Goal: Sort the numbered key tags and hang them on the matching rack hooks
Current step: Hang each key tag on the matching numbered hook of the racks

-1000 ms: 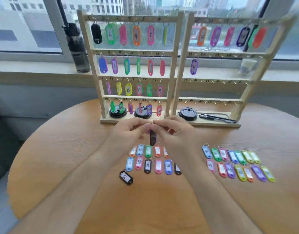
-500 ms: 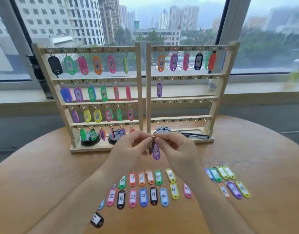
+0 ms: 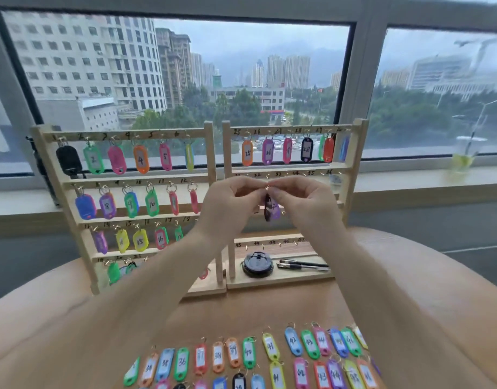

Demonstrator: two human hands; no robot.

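Both hands are raised together. The left hand (image 3: 227, 204) and the right hand (image 3: 303, 203) have their fingers curled in, fingertips meeting on the small metal ring (image 3: 267, 187) of a purple tag (image 3: 272, 210). The tag hangs free just below the fingertips, held by nothing else. Directly beyond the hands stands the right rack (image 3: 355, 169); its second rail, marked in the thirties, sits level with the fingertips, and bare hooks (image 3: 322, 173) show just past the right hand. The left rack (image 3: 211, 153), beyond the left hand, is mostly filled. The loose tags (image 3: 269, 346) lie in rows on the surface (image 3: 410, 276), well below and nearer than both hands.

The step looks to be threading the ring over a hook on that rail. The main risks:

- **Wrong hook:** the hooks sit close together and the hands cover the ones nearest them. The tag's number is too blurred to read with certainty.
- **Dropped tag:** the ring is thin, so letting go before it seats past the hook tip would drop the tag behind the rail or onto the rack base.
- **Shaken rack:** pushing hard against the rail could rock the light rack and shake hung tags off.
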